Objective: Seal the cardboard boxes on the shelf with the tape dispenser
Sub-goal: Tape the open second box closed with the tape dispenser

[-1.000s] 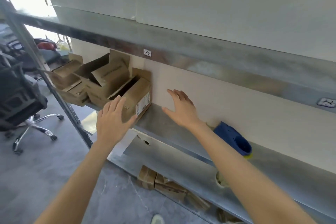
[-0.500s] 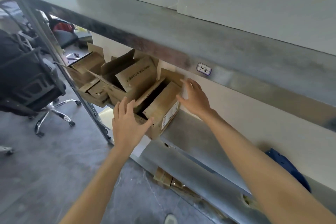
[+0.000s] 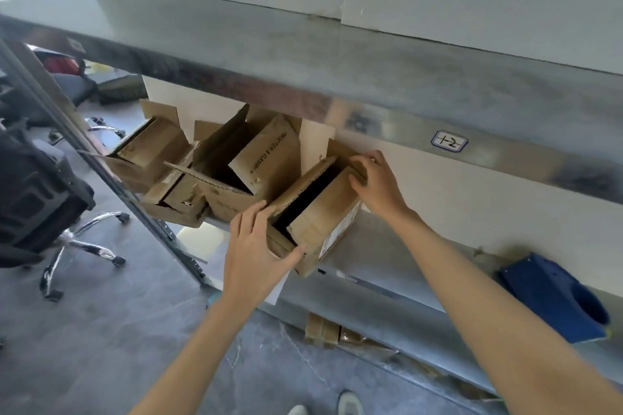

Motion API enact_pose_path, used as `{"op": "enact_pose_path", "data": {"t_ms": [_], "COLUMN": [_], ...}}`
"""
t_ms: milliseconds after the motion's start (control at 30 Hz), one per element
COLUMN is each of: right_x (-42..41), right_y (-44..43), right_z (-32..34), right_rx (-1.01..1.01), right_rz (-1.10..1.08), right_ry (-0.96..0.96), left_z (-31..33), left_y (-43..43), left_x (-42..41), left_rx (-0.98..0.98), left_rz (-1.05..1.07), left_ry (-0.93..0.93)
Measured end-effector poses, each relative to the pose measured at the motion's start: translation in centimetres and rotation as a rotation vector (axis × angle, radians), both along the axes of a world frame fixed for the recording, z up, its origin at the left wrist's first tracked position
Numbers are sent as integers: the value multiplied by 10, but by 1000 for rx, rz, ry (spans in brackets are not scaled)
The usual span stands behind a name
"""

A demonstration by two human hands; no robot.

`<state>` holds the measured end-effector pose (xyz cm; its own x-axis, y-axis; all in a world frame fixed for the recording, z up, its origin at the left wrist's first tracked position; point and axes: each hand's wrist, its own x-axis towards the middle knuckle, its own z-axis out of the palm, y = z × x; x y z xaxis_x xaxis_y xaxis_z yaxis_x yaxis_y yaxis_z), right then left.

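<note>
Grey concrete floor [image 3: 101, 347] fills the bottom of the view, with the toes of two shoes [image 3: 350, 403] at its lower edge. Just above, on a low shelf, lie flattened pieces of cardboard [image 3: 323, 330].

Both bare forearms reach up to the metal shelf [image 3: 387, 266]. The nearest cardboard box [image 3: 323, 212] sits at its front edge, top flaps partly open with a dark gap between them. The left hand [image 3: 256, 246] grips the box's near left corner. Its thumb lies across the near end and the fingers [image 3: 249, 219] run up the left side, clamped on the cardboard. The right hand [image 3: 377, 185] holds the far right corner, its fingers curled over a flap there.

To the right on the same shelf, well apart from the box, lies a blue tape dispenser [image 3: 556, 300], or so it seems, as its shape is hard to read. Neither hand touches it.

Left of the held box and farther back stand three more open boxes:
- a large box [image 3: 269, 162] with printed flaps, just beside the held one
- a small box [image 3: 175, 205] at the shelf's front
- a far box [image 3: 151, 148] by the upright post

Overhead runs the upper shelf [image 3: 337, 77], with a label [image 3: 450, 142] reading 1-2 on its front rail. A black office chair [image 3: 37, 199] stands on the floor at the left.
</note>
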<state>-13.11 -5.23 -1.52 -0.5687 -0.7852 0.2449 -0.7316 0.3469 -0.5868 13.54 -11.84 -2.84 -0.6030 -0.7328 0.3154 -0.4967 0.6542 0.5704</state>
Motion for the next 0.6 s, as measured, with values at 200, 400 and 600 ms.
{"op": "enact_pose_path", "data": {"t_ms": [200, 400, 600], "right_x": [11, 17, 20], "right_y": [42, 114, 189], "right_z": [-1, -5, -2], "right_rx": [-34, -9, 0], "right_rz": [-167, -407, -561], "right_ry": [17, 4, 108], "left_z": [8, 12, 15], "left_y": [-17, -20, -14], "left_x": [-12, -50, -99], "left_rx": [-34, 49, 164], "left_rz": [-249, -514, -766], "left_ry": [19, 21, 41]}}
